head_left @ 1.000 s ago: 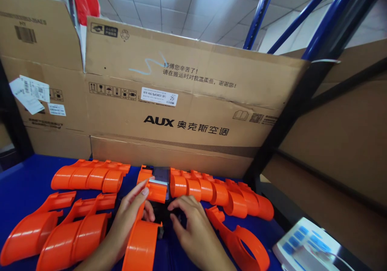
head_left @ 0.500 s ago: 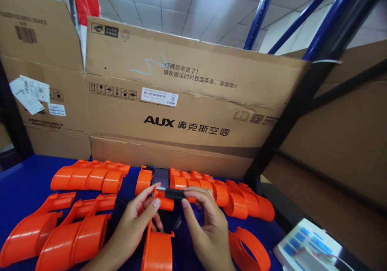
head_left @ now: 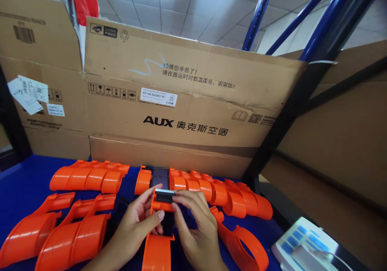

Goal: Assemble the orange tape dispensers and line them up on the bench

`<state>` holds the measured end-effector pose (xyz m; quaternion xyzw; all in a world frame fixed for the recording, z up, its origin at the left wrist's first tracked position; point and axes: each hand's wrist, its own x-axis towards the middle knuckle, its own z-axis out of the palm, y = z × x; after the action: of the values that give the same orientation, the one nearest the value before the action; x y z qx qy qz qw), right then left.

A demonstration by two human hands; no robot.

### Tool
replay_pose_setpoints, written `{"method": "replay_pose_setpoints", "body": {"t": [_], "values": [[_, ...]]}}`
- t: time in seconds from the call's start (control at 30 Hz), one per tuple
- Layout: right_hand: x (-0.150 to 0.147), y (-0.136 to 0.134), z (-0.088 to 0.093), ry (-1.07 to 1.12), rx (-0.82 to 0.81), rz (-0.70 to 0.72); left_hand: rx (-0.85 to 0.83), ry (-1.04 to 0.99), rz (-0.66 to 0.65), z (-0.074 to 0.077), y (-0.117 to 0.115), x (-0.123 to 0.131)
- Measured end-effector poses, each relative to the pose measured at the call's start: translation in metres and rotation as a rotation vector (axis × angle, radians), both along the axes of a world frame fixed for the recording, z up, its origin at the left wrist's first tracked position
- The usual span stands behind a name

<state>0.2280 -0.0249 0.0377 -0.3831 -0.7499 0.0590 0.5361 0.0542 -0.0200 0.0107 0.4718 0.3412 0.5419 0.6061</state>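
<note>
My left hand (head_left: 141,216) grips an orange tape dispenser (head_left: 157,251) by its upper arm, thumb in front and fingers partly hidden behind. The dispenser stands upright, its curved lower part towards me. A metal serrated blade (head_left: 165,191) runs along its top edge, teeth upward. Just below the teeth lies a black strip (head_left: 164,197) against the dispenser's head. My right hand (head_left: 198,226) pinches the strip's right end between thumb and fingers. Whether the strip is fixed to the dispenser I cannot tell.
Several orange dispensers stand in rows at the left (head_left: 72,238) and back right (head_left: 219,192); one (head_left: 246,247) lies right of my hand. A phone-like dark device (head_left: 160,177) is behind. A white keypad device (head_left: 305,243) sits at right; cardboard (head_left: 181,150) walls the back.
My right hand has moved left, bringing the black strip across the dispenser's head below the blade's teeth. More of the serrated edge now shows. The left hand keeps its hold.
</note>
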Motion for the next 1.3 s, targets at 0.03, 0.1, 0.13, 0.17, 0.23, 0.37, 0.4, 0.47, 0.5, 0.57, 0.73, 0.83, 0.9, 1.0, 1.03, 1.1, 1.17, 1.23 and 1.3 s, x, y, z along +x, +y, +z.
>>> {"method": "replay_pose_setpoints", "body": {"t": [0.03, 0.1, 0.13, 0.17, 0.23, 0.37, 0.4, 0.47, 0.5, 0.57, 0.73, 0.83, 0.9, 1.0, 1.03, 1.1, 1.17, 1.23, 1.3], "values": [[0.0, 0.0, -0.001, 0.005, 0.006, -0.004, 0.005, -0.001, -0.004, -0.001, 0.0, 0.0], [-0.001, -0.001, -0.002, 0.009, 0.013, -0.011, 0.02, -0.002, -0.015, -0.001, -0.001, 0.0], [-0.002, -0.001, -0.003, 0.007, 0.017, -0.012, 0.026, -0.002, -0.021, -0.001, -0.001, 0.0], [-0.002, -0.001, -0.003, 0.001, 0.021, -0.012, 0.032, -0.002, -0.024, -0.002, -0.001, 0.0], [-0.003, -0.001, -0.003, -0.014, 0.025, -0.004, 0.033, -0.004, -0.028, -0.002, -0.001, 0.0], [0.0, 0.0, 0.0, -0.046, -0.005, 0.06, 0.01, -0.029, 0.029, -0.004, 0.002, -0.002], [0.002, 0.002, 0.001, -0.05, -0.017, 0.079, 0.002, -0.033, 0.048, -0.004, 0.003, -0.003], [0.01, 0.007, 0.003, -0.032, -0.039, 0.074, -0.008, -0.031, 0.075, -0.004, 0.005, -0.004], [0.015, 0.011, 0.004, -0.017, -0.056, 0.043, -0.01, -0.027, 0.081, -0.004, 0.006, -0.005], [0.027, 0.02, 0.003, -0.006, -0.126, -0.072, -0.012, -0.021, 0.088, -0.002, 0.006, -0.005], [0.055, 0.038, -0.005, -0.302, -0.401, -0.272, -0.022, 0.005, 0.1, 0.003, 0.005, -0.003], [0.06, 0.039, -0.008, -0.485, -0.488, -0.245, -0.022, 0.015, 0.09, 0.003, 0.004, -0.002], [0.058, 0.038, -0.009, -0.551, -0.49, -0.178, -0.016, 0.015, 0.082, 0.003, 0.004, -0.002], [0.052, 0.035, -0.01, -0.578, -0.451, -0.093, -0.009, 0.016, 0.08, 0.001, 0.004, -0.003], [0.051, 0.035, -0.011, -0.577, -0.44, -0.076, -0.007, 0.017, 0.078, 0.001, 0.004, -0.003], [0.048, 0.035, -0.012, -0.575, -0.434, -0.052, -0.003, 0.02, 0.069, 0.002, 0.004, -0.003], [0.047, 0.035, -0.013, -0.579, -0.448, -0.04, -0.002, 0.022, 0.067, 0.002, 0.004, -0.003], [0.046, 0.035, -0.014, -0.578, -0.463, -0.041, -0.002, 0.027, 0.069, 0.003, 0.004, -0.003], [0.047, 0.035, -0.014, -0.578, -0.472, -0.044, 0.004, 0.032, 0.056, 0.002, 0.005, -0.003]]}}
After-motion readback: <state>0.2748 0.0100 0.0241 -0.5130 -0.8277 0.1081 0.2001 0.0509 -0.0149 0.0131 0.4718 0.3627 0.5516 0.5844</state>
